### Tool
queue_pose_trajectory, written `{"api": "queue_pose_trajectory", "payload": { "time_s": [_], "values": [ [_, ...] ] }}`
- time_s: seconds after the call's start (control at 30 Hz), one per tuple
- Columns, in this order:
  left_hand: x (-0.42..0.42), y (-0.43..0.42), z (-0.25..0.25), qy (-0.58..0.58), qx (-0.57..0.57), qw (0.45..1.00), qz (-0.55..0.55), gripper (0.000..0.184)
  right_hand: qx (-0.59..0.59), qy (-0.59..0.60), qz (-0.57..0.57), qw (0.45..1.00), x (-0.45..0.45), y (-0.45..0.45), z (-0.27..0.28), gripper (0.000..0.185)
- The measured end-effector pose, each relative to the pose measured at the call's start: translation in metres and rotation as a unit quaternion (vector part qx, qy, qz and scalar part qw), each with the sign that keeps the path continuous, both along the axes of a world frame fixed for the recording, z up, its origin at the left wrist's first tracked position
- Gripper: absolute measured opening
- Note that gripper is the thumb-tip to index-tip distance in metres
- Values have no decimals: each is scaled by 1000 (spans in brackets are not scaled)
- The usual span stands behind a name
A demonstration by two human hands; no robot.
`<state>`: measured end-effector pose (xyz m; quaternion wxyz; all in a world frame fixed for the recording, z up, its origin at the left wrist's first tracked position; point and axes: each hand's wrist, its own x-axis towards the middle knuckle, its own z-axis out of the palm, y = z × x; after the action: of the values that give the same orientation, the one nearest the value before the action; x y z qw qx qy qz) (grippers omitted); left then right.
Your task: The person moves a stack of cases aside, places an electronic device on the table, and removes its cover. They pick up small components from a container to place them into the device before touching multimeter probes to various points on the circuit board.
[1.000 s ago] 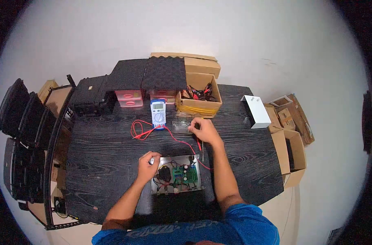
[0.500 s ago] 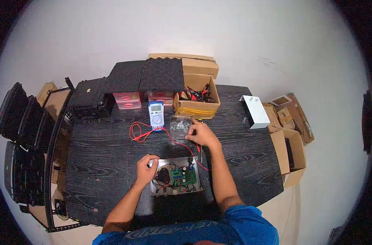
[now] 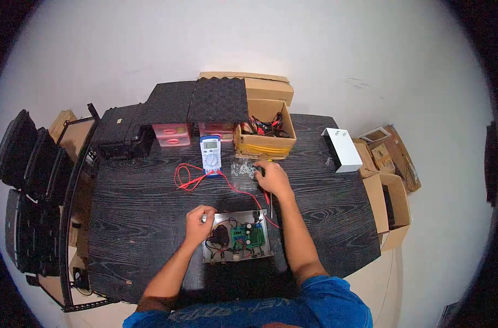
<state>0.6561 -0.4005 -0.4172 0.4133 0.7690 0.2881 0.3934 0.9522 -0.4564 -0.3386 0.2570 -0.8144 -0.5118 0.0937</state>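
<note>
My left hand [image 3: 199, 223] has its fingers curled at the upper left corner of an open metal case [image 3: 207, 252], which holds a green circuit board [image 3: 254, 236] and wiring. My right hand [image 3: 270, 176] is beyond the case, fingers bent together at the right edge of a clear plastic bag [image 3: 242, 180] of small metal parts. Whatever lies between those fingertips is too small to make out. A white and blue multimeter [image 3: 211, 156] lies left of the bag, its red leads [image 3: 240, 191] trailing over the table. A thin tool [image 3: 270, 206] lies beside my right wrist.
Behind the bag stands a cardboard box [image 3: 266, 147] of cables, with pink drawers [image 3: 172, 135] and a black case [image 3: 118, 131] to its left. A white metal cover [image 3: 344, 151] sits at the table's right. More cardboard boxes [image 3: 393, 210] stand beyond the right edge.
My right hand first moved slightly toward me, then back up along the bag's right side. The small metal parts show more clearly than in the earliest frame. My left hand stays at the case corner.
</note>
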Motion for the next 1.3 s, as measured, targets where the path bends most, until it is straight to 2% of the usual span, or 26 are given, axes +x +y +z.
{"api": "queue_pose_trajectory", "payload": {
  "time_s": [0.13, 0.23, 0.43, 0.53, 0.73, 1.0, 1.23, 1.3],
  "values": [
    [-1, -1, 2, -2, 1, 1000, -1, 10, 30, -19, -11, 999, 5, 4, -14, 31],
    [-7, -1, -3, 0, 4, 1000, -4, 10, 0, -50, -12, 999, 6, 14, -18, 27],
    [-6, 1, -2, 11, -6, 1000, -4, 11, -82, -193, -28, 977, 13, 47, -36, 16],
    [-3, 1, -4, 8, -14, 1000, -3, 11, -52, -234, -25, 971, 12, 53, -37, 17],
    [-2, -1, -1, 26, -28, 999, 6, 13, -60, -234, -24, 970, 14, 62, -43, 23],
    [-2, 2, -3, 14, 7, 1000, -1, 15, -118, -238, -3, 964, 18, 68, -43, 21],
    [-1, 1, -5, -1, 18, 1000, -3, 11, -111, -246, 24, 963, 16, 63, -38, 32],
    [-2, 3, -8, -7, 22, 1000, -6, 11, -142, -191, 9, 971, 17, 60, -29, 35]
  ]
}}
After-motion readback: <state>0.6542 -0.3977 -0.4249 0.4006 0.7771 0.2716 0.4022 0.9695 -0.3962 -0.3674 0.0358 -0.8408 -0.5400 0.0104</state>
